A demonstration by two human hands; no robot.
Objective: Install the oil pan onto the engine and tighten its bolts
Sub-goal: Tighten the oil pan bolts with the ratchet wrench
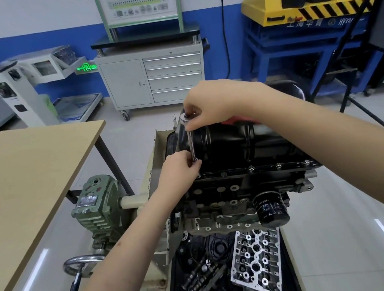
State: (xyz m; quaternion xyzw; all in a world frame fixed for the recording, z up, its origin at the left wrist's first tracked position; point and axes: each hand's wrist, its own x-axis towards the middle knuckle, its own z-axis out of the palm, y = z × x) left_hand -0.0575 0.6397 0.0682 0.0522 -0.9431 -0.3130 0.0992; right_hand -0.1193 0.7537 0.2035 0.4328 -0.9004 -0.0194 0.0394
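The black oil pan [229,145] sits on top of the upturned engine block [228,194], which is mounted on a stand. Several bolts [278,165] stand along the pan's front flange. A chrome ratchet with a long extension [191,143] stands upright at the pan's left front corner. My right hand [208,106] grips the ratchet head at the top. Lower down, my left hand [179,171] pinches the extension near its bottom end, where it meets the flange. The socket and the bolt under it are hidden by my fingers.
A black oil filter [270,209] sticks out of the block's front. A cylinder head [257,262] and camshafts [198,280] lie in the tray below. The green gearbox [97,210] with its handwheel [82,265] is at left, beside a wooden table [21,180]. A grey tool cabinet [153,77] stands behind.
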